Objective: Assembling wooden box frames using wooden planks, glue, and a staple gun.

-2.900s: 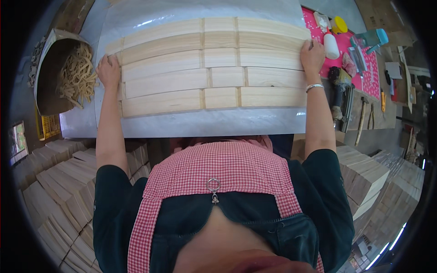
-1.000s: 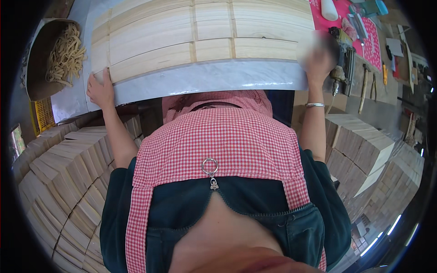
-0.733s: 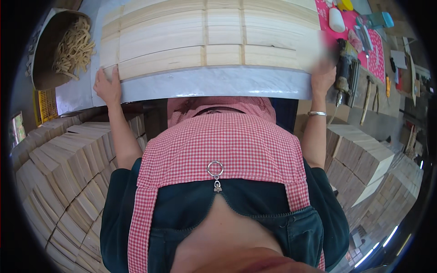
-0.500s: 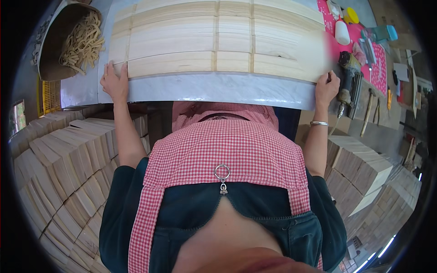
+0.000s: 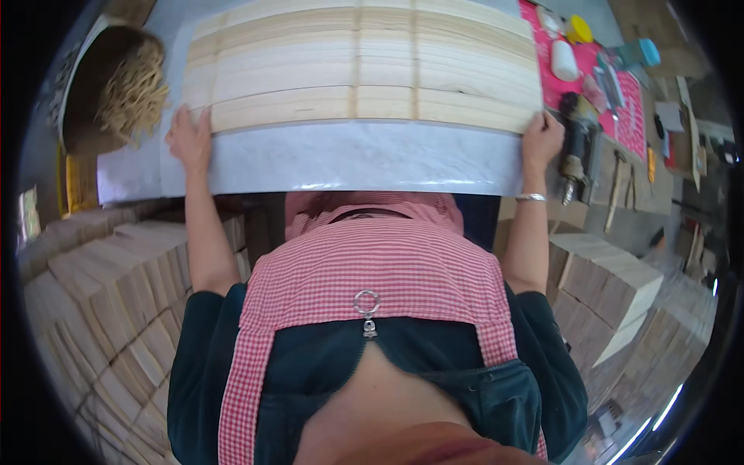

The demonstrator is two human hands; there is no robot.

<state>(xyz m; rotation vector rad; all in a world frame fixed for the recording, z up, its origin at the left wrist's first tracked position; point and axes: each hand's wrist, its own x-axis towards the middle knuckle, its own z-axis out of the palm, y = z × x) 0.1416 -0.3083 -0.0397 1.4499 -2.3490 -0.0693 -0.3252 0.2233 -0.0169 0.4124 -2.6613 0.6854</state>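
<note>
Pale wooden boards [image 5: 294,74] lie side by side across the table, long sides running left to right. Narrow tan bands [image 5: 355,77] cross them in three places. My left hand [image 5: 190,141] is closed round the near left corner, its thumb by the front edge and its fingers at the end. At the near right corner, the curled fingers of my right hand [image 5: 543,138] grip the boards' other end. Fingertips on both sides are partly hidden. Between the boards and my apron shows a strip of the pale marbled tabletop [image 5: 349,159].
Left, an open box [image 5: 84,116] holds tangled tan strips [image 5: 136,89]. Right lie a dark power tool [image 5: 573,147], a white bottle [image 5: 564,60], a yellow lid [image 5: 578,29] and a hammer [image 5: 614,194]. Stacked wood blocks stand left [image 5: 116,271] and right [image 5: 604,279].
The view has shifted a little. The strip of tabletop before the boards looks wider, the boards and both hands sitting slightly farther from the near edge. Both hands keep their places at the ends.
</note>
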